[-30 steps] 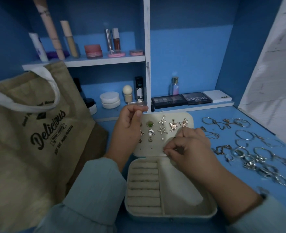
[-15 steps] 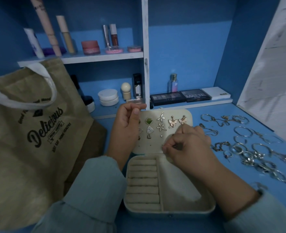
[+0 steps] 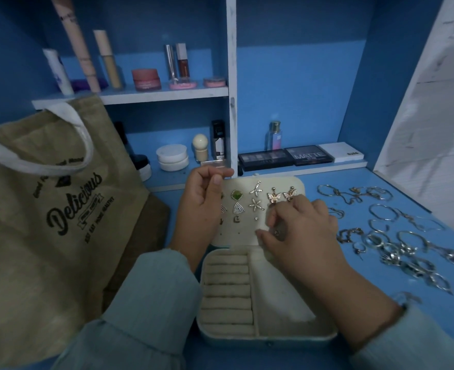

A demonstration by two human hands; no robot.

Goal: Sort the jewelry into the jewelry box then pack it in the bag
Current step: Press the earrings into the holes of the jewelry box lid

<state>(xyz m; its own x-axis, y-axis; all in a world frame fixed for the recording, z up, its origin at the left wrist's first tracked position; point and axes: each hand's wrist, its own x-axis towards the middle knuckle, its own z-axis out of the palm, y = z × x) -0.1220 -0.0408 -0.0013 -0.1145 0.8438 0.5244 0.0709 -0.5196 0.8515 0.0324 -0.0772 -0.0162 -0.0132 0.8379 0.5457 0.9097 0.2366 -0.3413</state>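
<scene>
Both arms wear long, loose sleeves of pale blue-grey cloth, the left sleeve [image 3: 151, 295] with a folded cuff (fine ribbing shows in it), the right sleeve [image 3: 418, 340] ending at the wrist; both hands are bare.

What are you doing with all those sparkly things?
A person is sorting jewelry into an open jewelry box. Pairs of earrings are already pinned in its raised lid. The left hand holds the lid's top edge, while the right hand pinches something small against the lid, probably another earring. A pile of rings and chains waits on the blue table at the right. The tan bag stands at the left, not yet packed.
</scene>
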